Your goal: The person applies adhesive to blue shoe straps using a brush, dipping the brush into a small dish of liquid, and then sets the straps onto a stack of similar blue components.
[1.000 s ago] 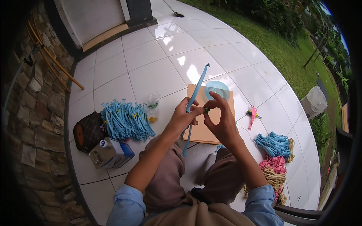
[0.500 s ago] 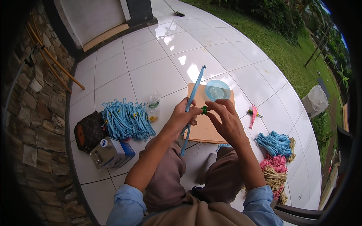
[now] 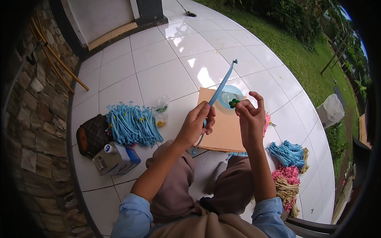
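Observation:
In my left hand [image 3: 197, 123] a long light-blue strap [image 3: 222, 85] is gripped near its middle. Its upper end, with a small dark knob, points up and to the right, while the lower end hangs below my fingers. My right hand [image 3: 252, 116] pinches a small green flower-shaped piece [image 3: 234, 103] between thumb and fingertips, apart from the strap. Behind both hands lies a brown cardboard sheet [image 3: 220, 133] on the tiles, with a translucent blue bowl [image 3: 231, 94] at its far edge, partly behind the green piece.
Left of me lie a pile of blue straps [image 3: 133, 125], a brown patterned bag [image 3: 92, 133], a metal can [image 3: 115, 159] and a clear plastic bag [image 3: 162, 113]. To the right are bundles of blue straps [image 3: 289, 154], pink straps [image 3: 286, 174] and beige straps [image 3: 286, 189].
My right hand has moved right and up, away from my left hand, taking the green piece with it. The strap now leans further right.

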{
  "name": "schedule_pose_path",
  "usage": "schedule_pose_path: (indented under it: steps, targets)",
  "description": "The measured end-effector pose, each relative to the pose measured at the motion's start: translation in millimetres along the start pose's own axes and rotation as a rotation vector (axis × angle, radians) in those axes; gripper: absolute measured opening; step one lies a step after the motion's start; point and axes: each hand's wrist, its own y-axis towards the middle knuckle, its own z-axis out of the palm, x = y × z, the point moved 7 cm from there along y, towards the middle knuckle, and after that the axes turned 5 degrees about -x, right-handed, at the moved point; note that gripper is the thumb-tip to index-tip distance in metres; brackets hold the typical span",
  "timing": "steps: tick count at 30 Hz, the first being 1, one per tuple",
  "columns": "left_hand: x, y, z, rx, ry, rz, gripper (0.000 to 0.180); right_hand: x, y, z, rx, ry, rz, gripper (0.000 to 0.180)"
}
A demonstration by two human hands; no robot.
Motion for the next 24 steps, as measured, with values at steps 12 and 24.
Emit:
schedule_pose_path:
  steps: [12,24]
  targets:
    - [0.6,1.3,5.4,-0.097,0.284,0.105,0.029,-37.0,-4.3,13.7,0.017,0.131,0.286,0.048]
    - [-5.1,-1.4,5.1,-0.113,0.426,0.174,0.024,-30.8,-5.8,12.3,-0.059,0.014,0.162,0.045]
